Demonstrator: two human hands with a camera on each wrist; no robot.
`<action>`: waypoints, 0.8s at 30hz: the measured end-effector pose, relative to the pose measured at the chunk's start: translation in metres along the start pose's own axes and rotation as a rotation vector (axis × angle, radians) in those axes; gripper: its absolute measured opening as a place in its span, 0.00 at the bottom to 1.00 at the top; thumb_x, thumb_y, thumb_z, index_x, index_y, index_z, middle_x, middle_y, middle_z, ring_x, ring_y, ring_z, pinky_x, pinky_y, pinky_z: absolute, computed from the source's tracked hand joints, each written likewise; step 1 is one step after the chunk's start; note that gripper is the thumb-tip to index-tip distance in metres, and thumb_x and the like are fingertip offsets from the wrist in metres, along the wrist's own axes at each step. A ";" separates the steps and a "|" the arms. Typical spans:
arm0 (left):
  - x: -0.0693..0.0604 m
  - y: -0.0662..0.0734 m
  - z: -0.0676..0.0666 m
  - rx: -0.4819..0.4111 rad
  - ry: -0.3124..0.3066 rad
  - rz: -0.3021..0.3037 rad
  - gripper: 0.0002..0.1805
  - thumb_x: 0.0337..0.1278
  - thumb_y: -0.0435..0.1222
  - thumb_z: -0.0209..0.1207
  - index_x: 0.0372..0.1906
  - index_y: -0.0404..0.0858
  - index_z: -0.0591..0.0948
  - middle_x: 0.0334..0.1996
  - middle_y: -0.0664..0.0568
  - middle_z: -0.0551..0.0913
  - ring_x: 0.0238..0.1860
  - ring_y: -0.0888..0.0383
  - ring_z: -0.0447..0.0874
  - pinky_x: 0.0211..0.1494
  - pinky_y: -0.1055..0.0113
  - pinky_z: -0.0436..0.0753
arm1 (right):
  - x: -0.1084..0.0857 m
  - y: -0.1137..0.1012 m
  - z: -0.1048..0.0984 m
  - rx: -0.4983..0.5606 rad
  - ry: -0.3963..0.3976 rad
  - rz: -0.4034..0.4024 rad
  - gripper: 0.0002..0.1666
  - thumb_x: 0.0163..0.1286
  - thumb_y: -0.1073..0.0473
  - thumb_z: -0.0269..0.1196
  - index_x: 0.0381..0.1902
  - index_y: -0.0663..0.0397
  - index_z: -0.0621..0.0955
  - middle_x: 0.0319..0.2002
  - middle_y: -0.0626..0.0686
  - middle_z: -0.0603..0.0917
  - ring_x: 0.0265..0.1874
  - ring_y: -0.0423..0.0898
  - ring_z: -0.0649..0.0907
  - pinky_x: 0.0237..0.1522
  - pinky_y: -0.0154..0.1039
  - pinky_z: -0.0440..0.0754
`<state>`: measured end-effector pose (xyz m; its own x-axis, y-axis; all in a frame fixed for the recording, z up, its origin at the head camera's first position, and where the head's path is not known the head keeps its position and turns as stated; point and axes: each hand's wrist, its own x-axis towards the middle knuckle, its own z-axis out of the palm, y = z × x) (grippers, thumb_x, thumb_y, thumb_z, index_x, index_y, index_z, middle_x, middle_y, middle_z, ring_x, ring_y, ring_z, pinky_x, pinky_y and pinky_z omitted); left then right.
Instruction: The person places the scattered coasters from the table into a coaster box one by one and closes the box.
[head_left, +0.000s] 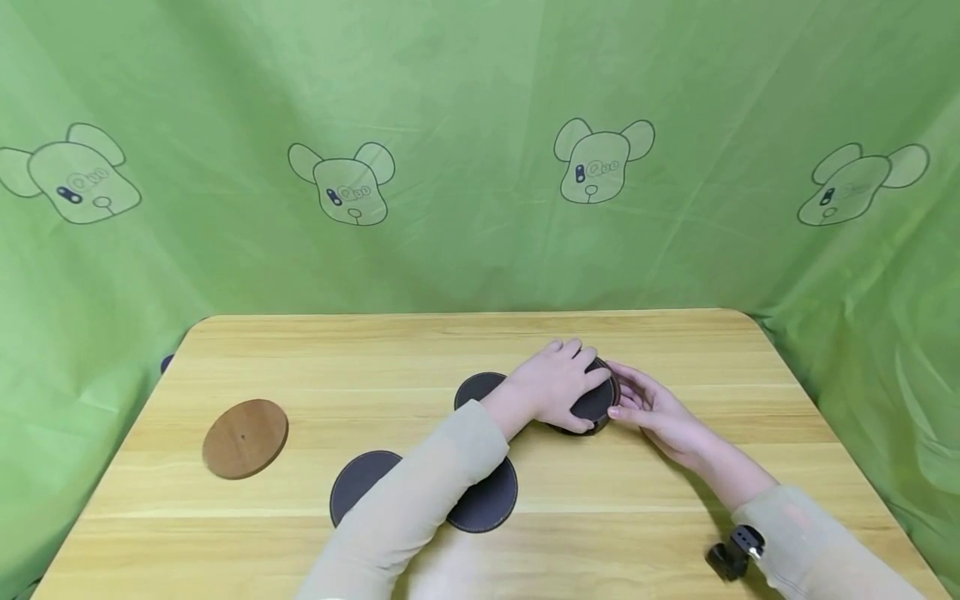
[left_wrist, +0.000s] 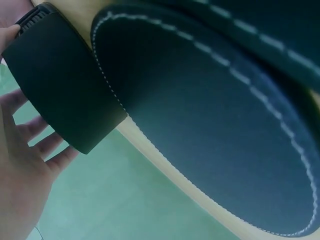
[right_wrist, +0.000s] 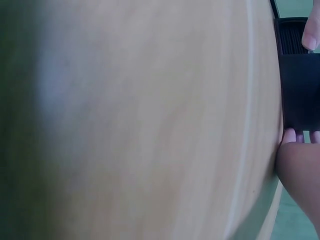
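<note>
**Two hands hold a dark round holder on a wooden table**

A dark round holder (left_wrist: 65, 80) stands right of the table's centre, toward its far side. A black disc (head_left: 596, 402) shows at its top, and through an opening in its side dark ribbed edges are visible.

The left hand (head_left: 557, 385) lies over the holder from about ten o'clock, its fingers spread across the top and its thumb at the six o'clock edge. The right hand (head_left: 660, 415) grips from three o'clock, thumb and bent fingers around the side; how tightly either presses, I cannot tell.

Three flat, dark, stitched discs lie on the table, all partly covered by the left arm: a far disc (head_left: 476, 387) at nine o'clock from the holder, a near disc (head_left: 486, 498) at eight, and an outer disc (head_left: 358, 485) between those directions. Well apart, just below nine o'clock, lies a brown wooden disc (head_left: 245, 439).

Both sleeves (head_left: 420, 500) are pale. Beyond the table (head_left: 660, 500), at twelve o'clock, hangs a green curtain (head_left: 465, 242) printed with round-eared animal heads.
</note>
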<state>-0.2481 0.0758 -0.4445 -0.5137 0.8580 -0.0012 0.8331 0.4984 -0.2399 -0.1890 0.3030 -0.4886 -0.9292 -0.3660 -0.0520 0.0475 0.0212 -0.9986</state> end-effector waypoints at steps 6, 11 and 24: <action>0.000 0.001 0.001 0.014 -0.016 -0.005 0.44 0.63 0.73 0.53 0.77 0.55 0.70 0.74 0.52 0.70 0.72 0.53 0.69 0.73 0.57 0.73 | 0.001 0.000 -0.001 -0.003 -0.003 -0.001 0.48 0.74 0.75 0.60 0.83 0.74 0.49 0.64 0.32 0.77 0.62 0.27 0.79 0.63 0.21 0.76; -0.001 0.000 0.001 0.009 -0.037 -0.008 0.45 0.65 0.74 0.51 0.79 0.56 0.68 0.75 0.53 0.69 0.74 0.54 0.68 0.73 0.57 0.72 | 0.000 -0.001 0.000 0.004 -0.006 0.000 0.48 0.74 0.75 0.60 0.83 0.74 0.48 0.64 0.32 0.77 0.62 0.27 0.80 0.63 0.22 0.77; -0.009 -0.008 -0.003 -0.014 -0.045 -0.004 0.40 0.71 0.70 0.50 0.79 0.53 0.69 0.77 0.52 0.69 0.77 0.54 0.68 0.78 0.57 0.70 | 0.002 0.000 0.000 0.019 -0.014 0.005 0.48 0.74 0.75 0.60 0.83 0.73 0.48 0.65 0.34 0.78 0.63 0.29 0.81 0.64 0.24 0.77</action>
<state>-0.2495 0.0647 -0.4401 -0.5255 0.8497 -0.0437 0.8335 0.5039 -0.2266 -0.1911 0.3023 -0.4887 -0.9237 -0.3788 -0.0565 0.0588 0.0056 -0.9983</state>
